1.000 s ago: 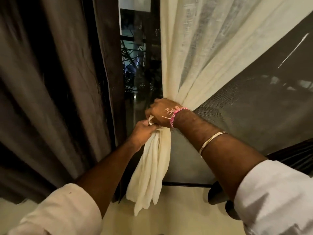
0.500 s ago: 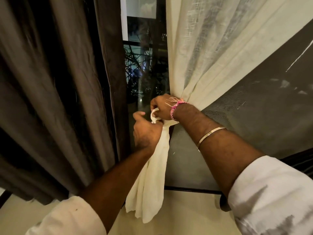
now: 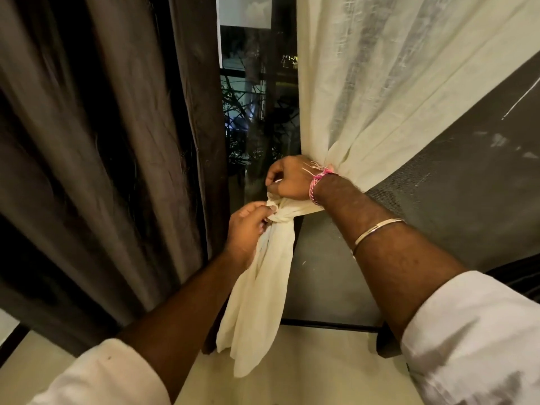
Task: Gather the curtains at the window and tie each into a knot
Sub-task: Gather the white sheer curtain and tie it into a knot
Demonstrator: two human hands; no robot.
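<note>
A cream sheer curtain (image 3: 380, 92) hangs at the right and is gathered into a bunch at mid-frame. A knot (image 3: 287, 211) sits in the bunch, and the loose tail (image 3: 260, 311) hangs down below it. My right hand (image 3: 287, 178), with a pink thread on its wrist, grips the cloth just above the knot. My left hand (image 3: 248, 226) pinches the left side of the knot where the tail leaves it. A dark brown curtain (image 3: 102, 147) hangs loose at the left, untouched.
Between the two curtains shows dark window glass (image 3: 257, 112) with plants and lights outside. A dark mesh panel (image 3: 438, 182) lies behind the cream curtain at the right. A pale sill or floor (image 3: 321, 366) runs below.
The cream cloth has been drawn into a visible knot. My left hand moved from below the bunch to the knot's left side, and my right hand lifted slightly above it.
</note>
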